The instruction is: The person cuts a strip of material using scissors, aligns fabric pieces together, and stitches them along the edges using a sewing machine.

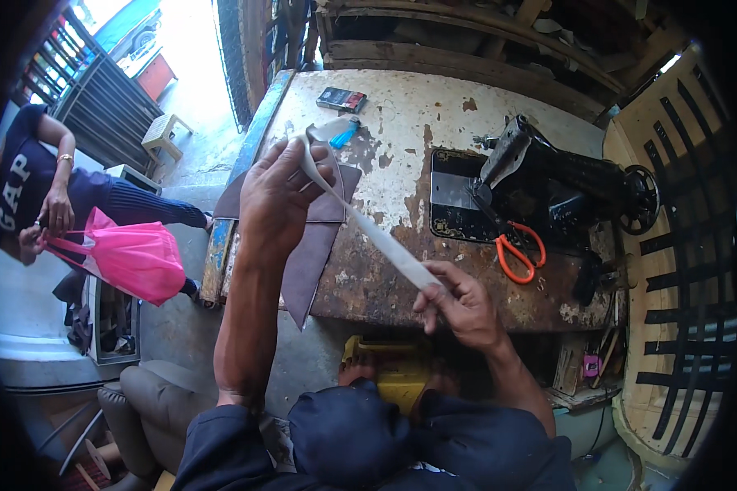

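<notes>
A long white strip (pixel 385 245), like a fabric band, stretches slantwise between my hands. My left hand (pixel 278 192), raised over the table's left part, pinches its upper part, and a loop of it stands above the fingers. Its lower end is between the thumb and fingers of my right hand (pixel 463 307), at the table's front edge. Beneath my left hand lie brown-grey pieces of cloth or leather (pixel 315 254), one hanging over the front edge in a point. A small bright blue object (pixel 345 134) rests just beyond my left hand; its kind is unclear.
On the worn table (pixel 393 106) stand a black sewing machine (pixel 561 168) and orange-handled scissors (pixel 517 255), partly on its bed. A small box (pixel 341 100) lies farther back. To the left, a person carries a pink bag (pixel 135 255). A yellow stool-like object (pixel 397 376) is below the table.
</notes>
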`<control>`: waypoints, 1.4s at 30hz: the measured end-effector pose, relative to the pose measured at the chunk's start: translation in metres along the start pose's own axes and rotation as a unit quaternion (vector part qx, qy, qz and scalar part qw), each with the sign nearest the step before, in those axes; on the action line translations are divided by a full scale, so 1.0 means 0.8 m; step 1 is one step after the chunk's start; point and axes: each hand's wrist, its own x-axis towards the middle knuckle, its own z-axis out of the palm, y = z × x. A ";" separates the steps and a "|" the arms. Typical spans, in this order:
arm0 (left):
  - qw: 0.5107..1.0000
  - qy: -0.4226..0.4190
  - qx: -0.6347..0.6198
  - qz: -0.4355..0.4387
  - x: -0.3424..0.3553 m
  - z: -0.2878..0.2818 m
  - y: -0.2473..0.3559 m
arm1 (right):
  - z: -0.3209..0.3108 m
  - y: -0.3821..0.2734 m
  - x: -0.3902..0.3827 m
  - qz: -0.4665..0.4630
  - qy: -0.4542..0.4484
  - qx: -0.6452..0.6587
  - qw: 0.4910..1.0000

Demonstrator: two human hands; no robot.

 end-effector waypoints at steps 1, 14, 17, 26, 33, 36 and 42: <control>0.999 0.046 -0.017 0.001 0.005 -0.006 -0.003 | -0.005 0.004 -0.005 -0.003 0.031 0.051 0.998; 0.994 0.086 -0.062 0.039 0.024 0.000 -0.042 | -0.052 -0.024 -0.047 -0.125 0.115 0.274 0.947; 0.995 0.035 0.027 0.092 0.007 0.024 -0.068 | -0.075 -0.016 -0.054 -0.168 0.140 0.128 0.967; 0.991 -0.073 0.113 0.026 -0.059 0.123 -0.139 | -0.076 -0.034 -0.044 -0.322 0.409 -0.400 0.755; 0.969 -0.155 0.193 0.000 -0.100 0.173 -0.193 | -0.047 -0.033 -0.013 -0.264 0.444 -0.460 0.722; 0.981 -0.143 0.133 -0.006 -0.107 0.183 -0.190 | -0.045 -0.033 -0.015 -0.278 0.439 -0.434 0.736; 0.981 -0.144 -0.022 -0.127 -0.100 0.181 -0.179 | -0.051 -0.027 -0.022 -0.312 0.377 -0.347 0.800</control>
